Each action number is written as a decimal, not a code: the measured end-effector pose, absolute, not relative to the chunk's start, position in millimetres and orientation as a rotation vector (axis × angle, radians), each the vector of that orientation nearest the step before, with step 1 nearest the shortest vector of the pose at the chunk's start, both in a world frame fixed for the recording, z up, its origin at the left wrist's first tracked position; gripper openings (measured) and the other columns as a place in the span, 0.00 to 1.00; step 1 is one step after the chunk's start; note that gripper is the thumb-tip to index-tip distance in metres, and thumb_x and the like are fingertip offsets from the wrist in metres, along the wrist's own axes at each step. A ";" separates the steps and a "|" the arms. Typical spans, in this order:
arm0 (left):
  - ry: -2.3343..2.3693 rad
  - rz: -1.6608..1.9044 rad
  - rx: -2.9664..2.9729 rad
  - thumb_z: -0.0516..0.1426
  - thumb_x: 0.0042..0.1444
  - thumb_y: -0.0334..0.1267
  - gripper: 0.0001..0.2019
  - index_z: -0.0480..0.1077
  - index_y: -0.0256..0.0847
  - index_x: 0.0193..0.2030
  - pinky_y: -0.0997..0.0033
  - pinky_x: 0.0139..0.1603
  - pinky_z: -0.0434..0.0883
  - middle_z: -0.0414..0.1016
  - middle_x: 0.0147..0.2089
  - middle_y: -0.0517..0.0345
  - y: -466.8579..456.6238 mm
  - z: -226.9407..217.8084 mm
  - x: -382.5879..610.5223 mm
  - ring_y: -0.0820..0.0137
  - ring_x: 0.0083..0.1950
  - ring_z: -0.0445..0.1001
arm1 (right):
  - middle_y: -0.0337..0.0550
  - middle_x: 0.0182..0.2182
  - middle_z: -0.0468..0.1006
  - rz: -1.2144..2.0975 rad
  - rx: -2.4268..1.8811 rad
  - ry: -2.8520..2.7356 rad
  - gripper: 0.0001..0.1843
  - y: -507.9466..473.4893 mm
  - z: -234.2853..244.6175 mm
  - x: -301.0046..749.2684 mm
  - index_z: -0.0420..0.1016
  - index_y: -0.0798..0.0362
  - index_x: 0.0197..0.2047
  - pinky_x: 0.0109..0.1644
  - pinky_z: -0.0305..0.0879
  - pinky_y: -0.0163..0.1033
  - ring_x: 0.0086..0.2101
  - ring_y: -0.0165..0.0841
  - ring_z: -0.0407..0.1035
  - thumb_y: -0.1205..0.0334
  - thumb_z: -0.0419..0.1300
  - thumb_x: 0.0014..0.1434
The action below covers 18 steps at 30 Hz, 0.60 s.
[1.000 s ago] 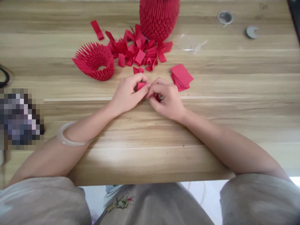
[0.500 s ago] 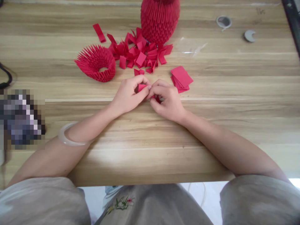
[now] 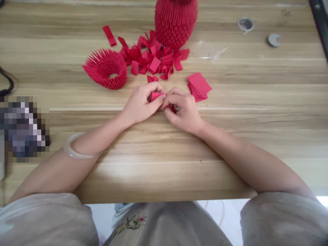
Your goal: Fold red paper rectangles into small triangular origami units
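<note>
Between my two hands is a small piece of red paper [image 3: 156,96], partly covered by my fingers. My left hand [image 3: 143,102] pinches it between thumb and index finger. Fingertips of my right hand [image 3: 182,107] meet the left ones and grip the paper's other end; a bit of red shows under its curled fingers. Just beyond lies a heap of red paper pieces [image 3: 154,64], many of them folded. A stack of flat red paper slips [image 3: 199,84] rests right of my right hand. Left of the heap stands an open ring of folded red paper [image 3: 105,70].
A tall rounded body of folded red paper [image 3: 176,25] stands behind the heap. Clear plastic film [image 3: 210,50], a cable hole [image 3: 245,24] and a grey crescent-shaped cap [image 3: 274,40] are at the back right. A pixelated object [image 3: 25,130] lies at the left.
Both hands keep the same grip on the red paper, with hardly any finger movement. The whole view has shifted very slightly.
</note>
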<state>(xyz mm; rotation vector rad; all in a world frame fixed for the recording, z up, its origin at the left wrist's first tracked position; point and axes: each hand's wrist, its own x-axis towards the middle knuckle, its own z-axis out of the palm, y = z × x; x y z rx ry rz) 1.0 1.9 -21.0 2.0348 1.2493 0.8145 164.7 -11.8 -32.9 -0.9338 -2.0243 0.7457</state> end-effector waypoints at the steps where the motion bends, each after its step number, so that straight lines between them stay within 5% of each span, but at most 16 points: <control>1: 1.254 0.812 2.036 0.53 0.52 0.36 0.05 0.68 0.39 0.32 0.73 0.27 0.60 0.68 0.27 0.61 1.7 -20.8 1.1 0.74 0.27 0.63 | 0.41 0.29 0.67 0.742 -0.934 -2.022 0.07 -11.7 -33.1 164.7 0.68 0.55 0.24 0.34 0.60 0.35 0.27 0.26 0.61 0.74 0.51 0.47; 18: 1.282 0.814 2.051 0.53 0.53 0.35 0.04 0.69 0.39 0.32 0.73 0.28 0.60 0.68 0.26 0.62 1.0 -20.2 2.0 0.74 0.27 0.64 | 0.40 0.29 0.67 0.726 -0.936 -2.033 0.07 -11.7 -34.0 165.5 0.68 0.55 0.25 0.35 0.62 0.36 0.28 0.27 0.61 0.74 0.52 0.48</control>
